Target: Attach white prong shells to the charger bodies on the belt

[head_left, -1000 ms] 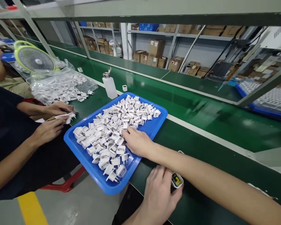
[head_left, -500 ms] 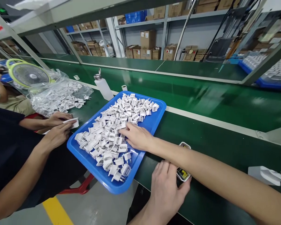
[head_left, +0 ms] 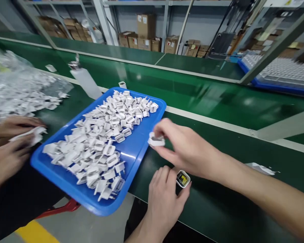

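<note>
A white plug cap (head_left: 157, 139) is pinched between the thumb and fingers of my right hand (head_left: 184, 145), just past the tray's right edge. Below it, my left hand (head_left: 164, 199) grips a white charger housing (head_left: 183, 179) on the green bench; its open end shows yellow and dark parts inside. To the left lies a blue tray (head_left: 134, 158) heaped with many white plug caps (head_left: 101, 135), some with pins showing.
A pump bottle (head_left: 84, 81) stands behind the tray beside a small white housing (head_left: 122, 84). Another white piece (head_left: 260, 168) lies at the right. At far left, a co-worker's hands (head_left: 12, 148) hold a white cloth-like item (head_left: 32, 135) near a plastic bag of parts (head_left: 22, 91).
My right hand has come out of the tray to the right, lifting a plug cap. My left hand still holds the housing. The view has shifted, moving the tray left in the picture.
</note>
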`<state>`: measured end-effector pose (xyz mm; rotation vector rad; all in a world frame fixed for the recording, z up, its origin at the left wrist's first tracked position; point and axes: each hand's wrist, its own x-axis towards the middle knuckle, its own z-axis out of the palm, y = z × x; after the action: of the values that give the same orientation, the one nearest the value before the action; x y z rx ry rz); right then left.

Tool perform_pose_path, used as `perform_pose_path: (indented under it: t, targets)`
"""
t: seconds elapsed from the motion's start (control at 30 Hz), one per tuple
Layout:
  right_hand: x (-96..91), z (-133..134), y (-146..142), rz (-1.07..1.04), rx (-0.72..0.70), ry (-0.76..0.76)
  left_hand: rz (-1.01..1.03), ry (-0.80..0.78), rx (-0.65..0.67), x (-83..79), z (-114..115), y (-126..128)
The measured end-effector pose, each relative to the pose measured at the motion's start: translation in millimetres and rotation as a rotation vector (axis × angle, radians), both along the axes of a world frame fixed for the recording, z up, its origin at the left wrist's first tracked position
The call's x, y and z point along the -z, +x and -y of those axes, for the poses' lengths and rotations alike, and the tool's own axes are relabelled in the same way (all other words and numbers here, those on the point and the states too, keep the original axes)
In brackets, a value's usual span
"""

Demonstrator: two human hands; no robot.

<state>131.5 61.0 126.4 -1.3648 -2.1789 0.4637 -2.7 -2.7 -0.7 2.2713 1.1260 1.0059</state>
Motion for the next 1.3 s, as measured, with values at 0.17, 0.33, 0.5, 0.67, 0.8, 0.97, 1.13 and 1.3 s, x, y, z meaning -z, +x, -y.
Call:
perform_pose_path:
  t: [0.17, 0.33, 0.5, 0.67, 0.8, 0.97, 1.13, 1.3]
  targets:
    - [7.9, 83, 52, -0.029, 0.17, -0.081, -0.007, -0.087, 0.06, -4.9, -1, -1]
    - [40.7, 111, 62, -0.018, 0.171, -0.133, -0.05, -0.091, 0.037, -4.0, 0, 1]
    - [47.6, 107, 51, 0.031, 0.066, -0.11, -0.058, -0.114, -0.021, 1.6, 2, 2]
    - [54.4, 106, 41, 0.123, 0.041, 0.017, 0.039, -0.244, 0.081, -5.7, -2, -2]
    - [56.2, 108, 45, -0.014, 0.098, -0.015, 0.106, -0.334, 0.217, -10.9, -6, -10]
    - [42.1, 112, 52, 0.12, 0.072, 0.031, 0.135, -0.323, 0.233, -9.8, -7, -11]
    - [53.2, 112, 40, 0.222, 0.031, 0.087, 0.113, -0.24, 0.212, -7.1, -7, -9]
    - [69.9, 110, 32, 0.047, 0.069, 0.027, 0.087, -0.221, 0.247, -3.3, -10, -12]
